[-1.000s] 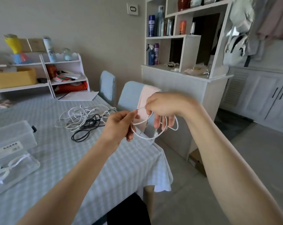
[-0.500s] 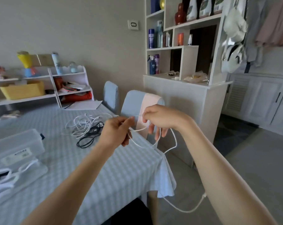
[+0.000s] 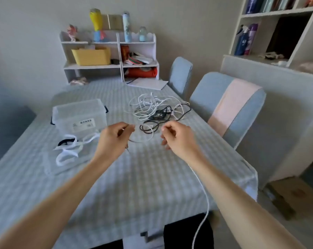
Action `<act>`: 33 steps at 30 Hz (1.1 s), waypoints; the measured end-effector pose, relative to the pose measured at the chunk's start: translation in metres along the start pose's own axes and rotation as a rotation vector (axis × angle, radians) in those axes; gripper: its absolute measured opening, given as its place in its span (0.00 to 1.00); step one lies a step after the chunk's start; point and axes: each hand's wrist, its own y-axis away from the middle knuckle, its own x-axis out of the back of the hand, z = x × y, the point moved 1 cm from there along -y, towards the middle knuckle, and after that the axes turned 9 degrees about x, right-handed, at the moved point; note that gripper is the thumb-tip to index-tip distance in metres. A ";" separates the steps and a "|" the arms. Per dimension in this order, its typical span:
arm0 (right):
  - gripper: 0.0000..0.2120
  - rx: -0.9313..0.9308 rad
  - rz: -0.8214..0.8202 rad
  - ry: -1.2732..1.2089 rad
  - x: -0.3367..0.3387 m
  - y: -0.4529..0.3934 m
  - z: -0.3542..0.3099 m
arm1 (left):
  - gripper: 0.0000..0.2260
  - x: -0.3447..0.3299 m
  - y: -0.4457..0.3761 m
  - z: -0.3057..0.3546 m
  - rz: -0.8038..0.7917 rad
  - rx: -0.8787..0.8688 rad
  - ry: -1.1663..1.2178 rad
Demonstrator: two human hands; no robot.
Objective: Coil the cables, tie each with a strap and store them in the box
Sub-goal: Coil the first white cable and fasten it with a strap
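Both of my hands hold one white cable (image 3: 204, 191) above the middle of the table. My left hand (image 3: 114, 139) pinches it near one end, and a short loop sags between the hands. My right hand (image 3: 177, 137) is closed on the cable, whose long tail drops under my right forearm and off the table's near edge. A tangle of white and black cables (image 3: 157, 108) lies beyond my hands. The clear plastic box (image 3: 78, 114) stands to the left, with white and black straps (image 3: 71, 148) lying on its flat lid in front of it.
The table (image 3: 134, 186) has a pale checked cloth. Two blue chairs (image 3: 229, 108) stand along its right side. A white desk shelf (image 3: 109, 54) with a yellow bin sits at the far end, with sheets of paper (image 3: 146, 83) beside it.
The view has swung left and down onto the table. My hands have moved apart over the cloth, and the coil seen a second ago has come loose into one hanging length.
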 end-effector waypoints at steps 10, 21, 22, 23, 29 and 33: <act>0.08 0.151 -0.162 -0.013 -0.064 -0.048 0.005 | 0.10 0.026 -0.030 -0.046 0.149 0.027 0.000; 0.09 0.036 -0.461 -0.290 -0.091 -0.057 -0.006 | 0.09 0.033 -0.026 -0.050 0.103 -0.065 -0.107; 0.11 0.072 -0.450 -0.246 -0.092 -0.054 -0.006 | 0.09 0.033 -0.024 -0.048 0.091 -0.067 -0.102; 0.12 0.092 -0.424 -0.214 -0.093 -0.051 -0.007 | 0.08 0.033 -0.022 -0.047 0.074 -0.051 -0.082; 0.17 0.131 -0.279 -0.072 -0.098 -0.046 -0.005 | 0.11 0.026 -0.019 -0.046 -0.061 0.209 0.065; 0.19 0.085 -0.351 -0.023 -0.100 -0.045 -0.002 | 0.11 0.023 -0.022 -0.047 -0.061 0.306 0.114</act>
